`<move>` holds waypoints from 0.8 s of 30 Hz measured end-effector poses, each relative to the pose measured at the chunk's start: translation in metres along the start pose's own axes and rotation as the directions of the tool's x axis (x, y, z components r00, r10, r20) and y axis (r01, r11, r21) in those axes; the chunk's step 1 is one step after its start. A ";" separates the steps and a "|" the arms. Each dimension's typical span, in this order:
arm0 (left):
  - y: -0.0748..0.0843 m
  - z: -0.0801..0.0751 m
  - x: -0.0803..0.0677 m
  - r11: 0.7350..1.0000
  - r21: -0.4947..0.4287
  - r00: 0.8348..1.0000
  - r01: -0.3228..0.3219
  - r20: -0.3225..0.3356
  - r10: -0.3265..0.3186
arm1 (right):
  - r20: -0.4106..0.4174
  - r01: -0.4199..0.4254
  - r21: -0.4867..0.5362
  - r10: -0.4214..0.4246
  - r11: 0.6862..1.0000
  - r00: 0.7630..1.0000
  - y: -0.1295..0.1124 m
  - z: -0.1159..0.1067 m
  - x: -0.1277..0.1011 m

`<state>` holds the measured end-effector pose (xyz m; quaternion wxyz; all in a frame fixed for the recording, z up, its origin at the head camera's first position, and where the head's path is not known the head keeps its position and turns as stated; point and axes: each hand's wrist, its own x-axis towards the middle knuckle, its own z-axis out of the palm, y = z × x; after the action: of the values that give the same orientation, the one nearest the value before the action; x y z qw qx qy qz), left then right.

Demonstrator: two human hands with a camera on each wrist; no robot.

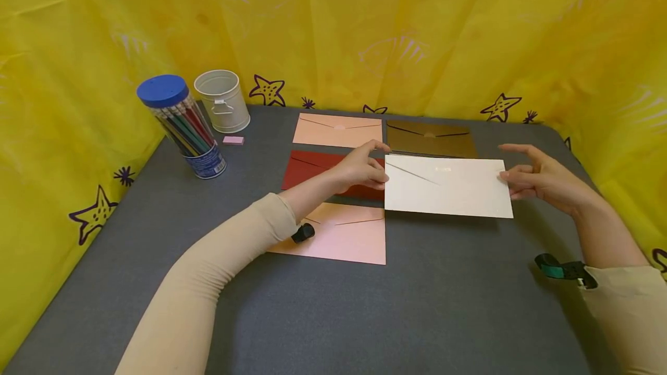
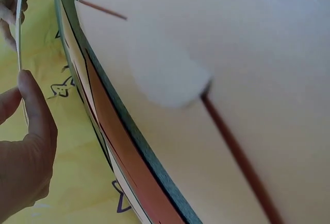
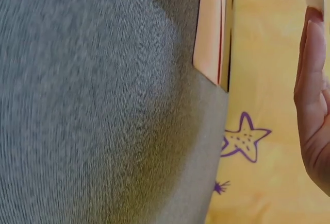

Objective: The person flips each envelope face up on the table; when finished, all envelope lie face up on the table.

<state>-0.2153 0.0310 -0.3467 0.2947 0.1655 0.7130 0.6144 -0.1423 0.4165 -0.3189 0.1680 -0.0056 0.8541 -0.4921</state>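
Near of the pink envelope (image 1: 344, 236) the grey worktop (image 1: 417, 317) lies bare and wide for a hand to pass, while beyond it the red envelope (image 1: 312, 169), pencil jar (image 1: 182, 126) and white tin (image 1: 221, 100) crowd the back-left approach.

Bright, even light fills the head view, with soft shadows under the sleeved arms on the grey felt-covered desk (image 1: 417, 305). The glossy bronze paper envelope (image 1: 430, 139) at the far side shows a faint sheen. The head view is sharp, bending slightly at its edges. Both wrist views are soft: the left one is washed out by a pale pink paper envelope (image 2: 247, 54) too close to focus, and the right one smears the desk's weave.
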 end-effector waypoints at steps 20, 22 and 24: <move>-0.003 0.039 0.007 0.951 0.308 0.993 0.013 0.104 -0.048 | 0.243 -0.062 -0.098 0.084 0.993 0.966 0.031 -0.011 -0.013; -0.005 0.039 0.007 0.940 0.340 0.992 0.019 0.108 -0.059 | 0.262 -0.072 -0.113 0.099 0.991 0.960 0.032 -0.009 -0.013; -0.007 0.039 0.007 0.921 0.388 0.993 0.017 0.103 -0.062 | 0.269 -0.088 -0.138 0.123 0.986 0.955 0.033 -0.006 -0.012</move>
<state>-0.1961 0.0642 -0.3576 0.3086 0.2403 0.8054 0.4453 -0.1272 0.4406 -0.3404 0.3110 -0.0389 0.8505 -0.4224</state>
